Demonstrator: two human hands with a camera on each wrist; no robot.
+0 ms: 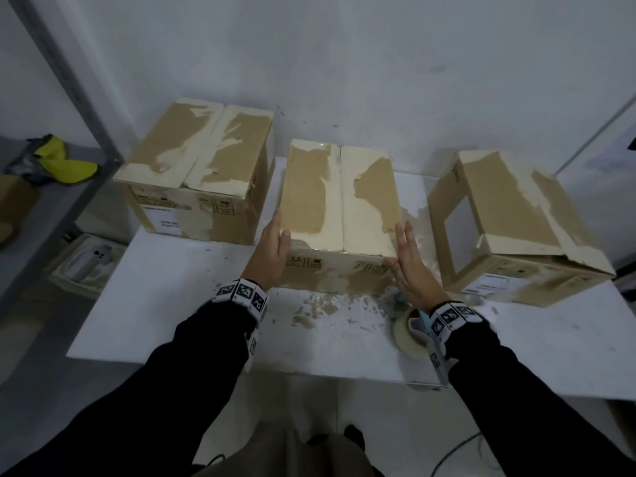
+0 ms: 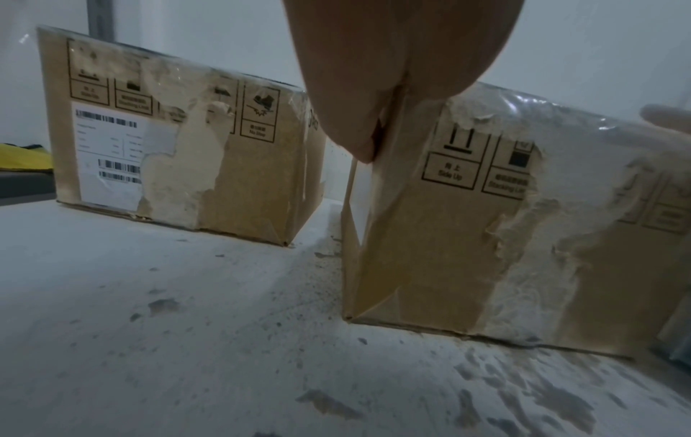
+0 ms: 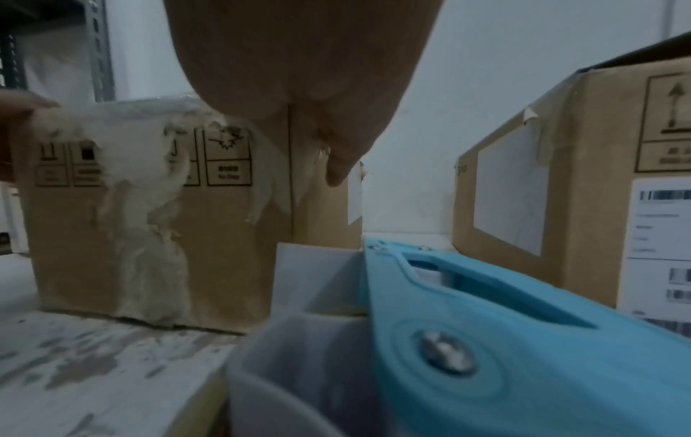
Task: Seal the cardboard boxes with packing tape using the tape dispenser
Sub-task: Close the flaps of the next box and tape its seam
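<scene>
Three worn cardboard boxes stand on a white table. The middle box has its top flaps closed with a bare centre seam. My left hand lies flat against its left side, thumb on the top edge. My right hand presses flat on its right side. The blue tape dispenser with its roll lies on the table under my right wrist, held by neither hand.
The left box sits at the back left, flaps closed. The right box has a torn, slightly lifted flap. A metal shelf with a yellow item stands left. A wall runs close behind.
</scene>
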